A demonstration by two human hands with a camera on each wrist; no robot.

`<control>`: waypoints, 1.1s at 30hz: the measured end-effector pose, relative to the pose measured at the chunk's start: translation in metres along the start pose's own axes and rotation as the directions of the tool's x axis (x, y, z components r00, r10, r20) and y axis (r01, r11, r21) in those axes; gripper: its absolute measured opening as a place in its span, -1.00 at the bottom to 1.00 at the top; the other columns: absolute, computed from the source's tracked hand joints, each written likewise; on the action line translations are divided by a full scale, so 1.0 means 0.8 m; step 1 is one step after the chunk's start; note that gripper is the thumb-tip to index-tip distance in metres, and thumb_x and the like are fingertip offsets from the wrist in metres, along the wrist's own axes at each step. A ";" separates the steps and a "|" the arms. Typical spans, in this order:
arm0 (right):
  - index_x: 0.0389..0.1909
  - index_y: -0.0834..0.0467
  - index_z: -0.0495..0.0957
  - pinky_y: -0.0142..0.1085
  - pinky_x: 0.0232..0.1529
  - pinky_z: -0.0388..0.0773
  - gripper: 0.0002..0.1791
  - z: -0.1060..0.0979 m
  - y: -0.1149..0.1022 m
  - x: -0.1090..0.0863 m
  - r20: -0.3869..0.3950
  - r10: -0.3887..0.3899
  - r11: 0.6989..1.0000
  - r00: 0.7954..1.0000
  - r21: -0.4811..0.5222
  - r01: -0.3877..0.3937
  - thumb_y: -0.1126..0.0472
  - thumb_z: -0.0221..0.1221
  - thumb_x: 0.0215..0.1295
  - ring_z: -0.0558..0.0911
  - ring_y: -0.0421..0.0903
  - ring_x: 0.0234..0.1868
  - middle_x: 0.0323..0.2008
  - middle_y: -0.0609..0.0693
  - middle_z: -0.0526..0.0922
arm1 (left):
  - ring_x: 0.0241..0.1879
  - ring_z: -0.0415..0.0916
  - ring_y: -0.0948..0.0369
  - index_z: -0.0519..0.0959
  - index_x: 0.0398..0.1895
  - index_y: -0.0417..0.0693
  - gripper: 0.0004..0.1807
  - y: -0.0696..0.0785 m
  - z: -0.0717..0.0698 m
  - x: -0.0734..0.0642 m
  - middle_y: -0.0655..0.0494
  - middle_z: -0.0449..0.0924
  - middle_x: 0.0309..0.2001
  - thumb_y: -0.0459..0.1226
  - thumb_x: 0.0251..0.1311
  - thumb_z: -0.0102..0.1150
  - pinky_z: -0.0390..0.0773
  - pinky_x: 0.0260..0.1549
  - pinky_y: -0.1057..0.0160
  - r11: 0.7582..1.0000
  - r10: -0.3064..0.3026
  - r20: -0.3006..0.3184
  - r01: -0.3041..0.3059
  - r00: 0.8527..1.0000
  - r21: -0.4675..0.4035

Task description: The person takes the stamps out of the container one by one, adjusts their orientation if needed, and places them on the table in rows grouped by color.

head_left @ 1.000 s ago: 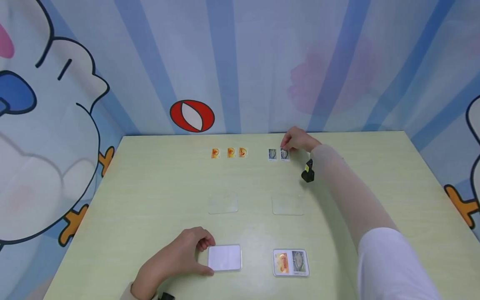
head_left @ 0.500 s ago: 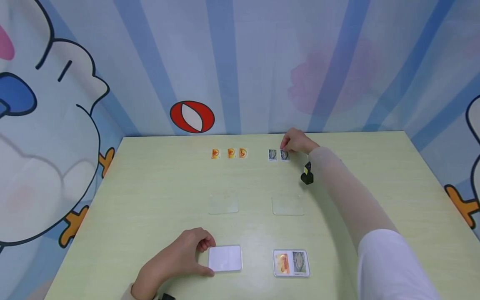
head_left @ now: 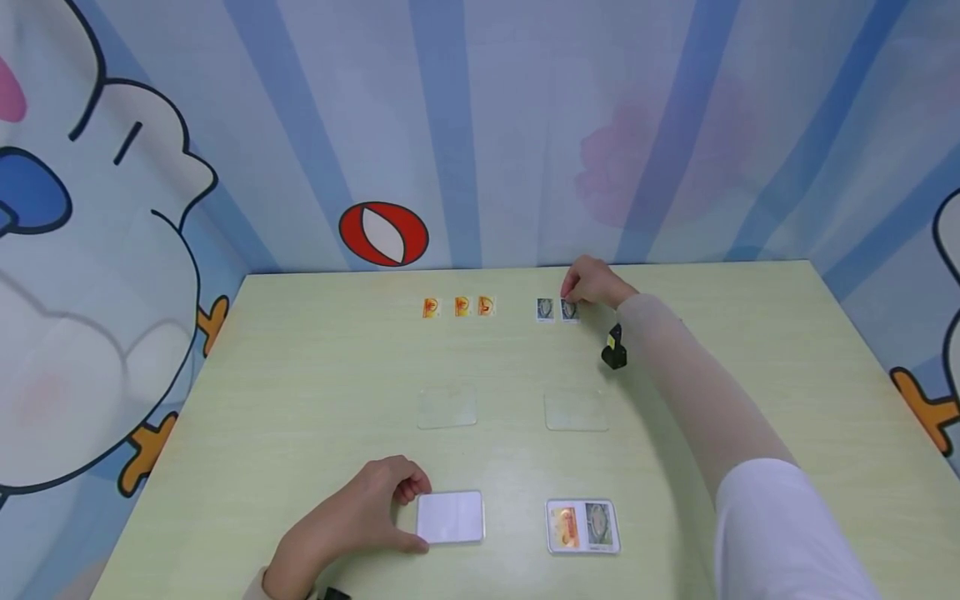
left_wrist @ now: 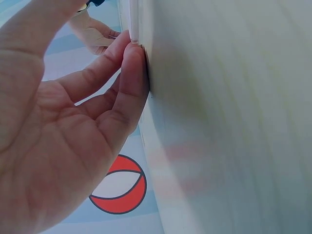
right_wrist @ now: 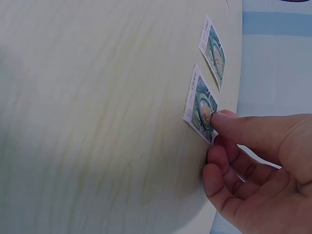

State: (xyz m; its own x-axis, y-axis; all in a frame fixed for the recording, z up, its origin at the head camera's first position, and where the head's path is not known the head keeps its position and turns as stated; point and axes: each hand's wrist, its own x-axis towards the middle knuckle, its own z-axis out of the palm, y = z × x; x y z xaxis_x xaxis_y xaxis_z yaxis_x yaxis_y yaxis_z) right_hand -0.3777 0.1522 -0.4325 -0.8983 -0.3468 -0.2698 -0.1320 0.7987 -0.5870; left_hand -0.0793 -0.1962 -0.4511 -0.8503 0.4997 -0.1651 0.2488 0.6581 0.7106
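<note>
At the far side of the table, my right hand (head_left: 592, 282) pinches the near-right corner of a dark grey-green postage stamp (right_wrist: 199, 105) between thumb and fingers. The stamp has a white perforated edge and lies close against the tabletop. A matching stamp (head_left: 545, 310) lies just left of it. Near the front, my left hand (head_left: 356, 508) holds a flat white rectangular case (head_left: 451, 517) by its left end, thumb at the near corner and fingers at the far corner. In the left wrist view, fingertips (left_wrist: 132, 56) meet the edge of the case.
Several small things lie on the pale table (head_left: 300, 375): orange stamps (head_left: 463, 306) in the far row, two clear rectangular sheets (head_left: 576, 410) mid-table, and a clear-edged case (head_left: 582, 526) showing one orange and one grey stamp. Patterned walls (head_left: 510, 150) enclose the back and sides.
Almost nothing: my right hand has lowered slightly over the grey-green stamp since one second ago. The left hand and white case stay in place.
</note>
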 end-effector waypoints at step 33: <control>-0.18 0.40 0.61 -0.24 -0.39 0.36 -0.86 -0.017 0.004 -0.019 0.006 -0.018 0.990 1.000 0.143 0.017 0.38 0.19 0.35 0.36 -0.14 -0.54 -0.53 0.10 0.50 | -0.24 0.41 0.29 0.53 -0.14 -0.01 -0.41 0.002 -0.001 -0.003 0.27 0.45 -0.27 -0.12 -0.25 0.67 0.50 -0.21 0.32 1.000 0.025 0.027 -0.026 0.999 0.016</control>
State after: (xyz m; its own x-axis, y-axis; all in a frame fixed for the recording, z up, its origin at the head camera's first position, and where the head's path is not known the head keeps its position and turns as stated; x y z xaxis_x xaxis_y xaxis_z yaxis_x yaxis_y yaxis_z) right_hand -0.3697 0.1664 -0.4199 -0.8932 -0.3639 -0.2642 -0.0854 0.7141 -0.6948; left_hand -0.0774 -0.1966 -0.4490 -0.8308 0.5313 -0.1657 0.2781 0.6542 0.7033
